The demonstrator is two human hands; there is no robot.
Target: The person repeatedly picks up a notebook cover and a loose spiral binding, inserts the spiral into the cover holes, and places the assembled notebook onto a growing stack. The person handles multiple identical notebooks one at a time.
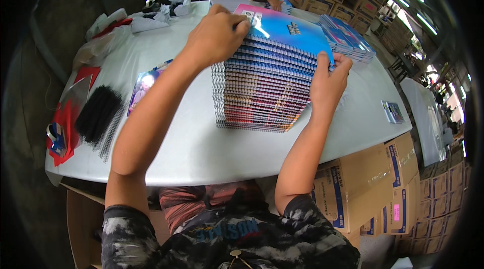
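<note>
A tall stack of spiral notebooks [267,85] stands on the white table in front of me, its wire-bound edges facing my body. The top notebook [297,32] has a glossy blue and pink cover. My left hand [218,34] is curled at that notebook's left end, thumb and fingers closed about its edge; part of the grip is hidden. At the right end, my right hand [330,77] pinches the near corner between thumb and fingers. Lower notebooks in the pile show red and yellowish covers.
Black binding coils [101,115], red sheets [65,130] and a tape roll [56,138] lie at left. Further notebook stacks [348,37] stand behind. Across the table, a person's hand [274,2] touches another pile. Cardboard boxes [363,183] sit beside the table at right.
</note>
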